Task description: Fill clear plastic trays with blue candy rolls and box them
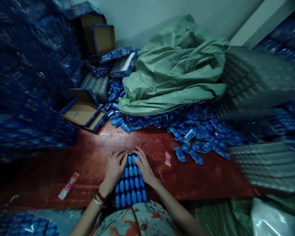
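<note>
A tray of glossy blue oval pieces (131,184) set in rows lies at the table's near edge, against the patterned garment on my body. My left hand (115,168) grips its far left corner, the thumb along the top pieces and the fingers bent over the outer side. At the far right corner my right hand (144,166) holds it too, with fingers at the far edge and over the end pieces. The fingertips' undersides are hidden. A red beaded bracelet and a metal bangle circle my left wrist.
Small blue packets (201,131) are heaped beneath a green sack (174,75). Open cardboard boxes (81,111) stand at the back left, near wrapped blue stacks (27,82). Clear trays (267,167) are piled right. Pink wrappers (69,186) lie on the red-brown table (93,154).
</note>
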The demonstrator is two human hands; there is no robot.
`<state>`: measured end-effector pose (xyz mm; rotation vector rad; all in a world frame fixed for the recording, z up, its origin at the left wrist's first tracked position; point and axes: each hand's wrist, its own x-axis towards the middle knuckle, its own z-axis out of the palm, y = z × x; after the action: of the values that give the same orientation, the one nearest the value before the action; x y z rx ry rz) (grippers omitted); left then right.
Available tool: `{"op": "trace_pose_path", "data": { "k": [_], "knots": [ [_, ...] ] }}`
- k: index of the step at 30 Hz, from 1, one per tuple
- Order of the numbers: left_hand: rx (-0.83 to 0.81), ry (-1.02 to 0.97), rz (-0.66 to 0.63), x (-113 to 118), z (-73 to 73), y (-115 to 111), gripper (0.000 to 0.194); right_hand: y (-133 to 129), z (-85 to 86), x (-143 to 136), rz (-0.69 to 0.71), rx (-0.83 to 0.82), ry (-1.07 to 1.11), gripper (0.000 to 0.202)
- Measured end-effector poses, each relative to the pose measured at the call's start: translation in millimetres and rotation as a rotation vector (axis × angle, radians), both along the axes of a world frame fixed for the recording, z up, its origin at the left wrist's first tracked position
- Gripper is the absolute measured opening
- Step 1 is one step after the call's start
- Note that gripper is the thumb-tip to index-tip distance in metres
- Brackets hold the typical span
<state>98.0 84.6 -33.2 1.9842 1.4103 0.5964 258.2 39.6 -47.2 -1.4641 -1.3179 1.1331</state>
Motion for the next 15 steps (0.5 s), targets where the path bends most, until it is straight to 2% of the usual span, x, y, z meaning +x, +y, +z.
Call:
{"op": "trace_pose_path", "data": {
  "k": [5, 7, 9, 10, 12, 14, 15],
  "knots": [
    [-0.088, -0.143, 0.033, -1.9, -3.6, 6.2, 0.039, -1.6, 3.5, -3.4, 0.034, 0.004, -0.008, 0.043],
    [-0.115, -0.212, 0.107, -4.0, 1.1, 5.2, 0.042, -5.1, 7.5, 2.5, 0.009, 0.035, -0.030, 0.043],
    [-0.139, -0.290, 0.230, -8.2, 7.8, -5.9, 0.050, -16.9, 11.1, 21.7, -0.099, 0.068, -0.069, 0.038],
    [-0.143, -0.311, 0.285, -11.3, 10.7, -15.6, 0.054, -26.8, 12.6, 38.1, -0.197, 0.075, -0.107, 0.035],
    [-0.097, -0.280, 0.293, -18.9, 13.6, -40.5, 0.061, -55.4, 15.5, 85.1, -0.474, 0.063, -0.230, 0.034],
    [0.027, -0.184, 0.105, -26.2, 10.4, -65.1, 0.068, -94.9, 19.0, 146.4, -0.899, 0.033, -0.394, 0.036],
    [0.101, -0.144, -0.015, -29.0, 6.5, -74.4, 0.069, -117.8, 21.2, 179.0, -1.166, 0.004, -0.472, 0.040]
  ]
}}
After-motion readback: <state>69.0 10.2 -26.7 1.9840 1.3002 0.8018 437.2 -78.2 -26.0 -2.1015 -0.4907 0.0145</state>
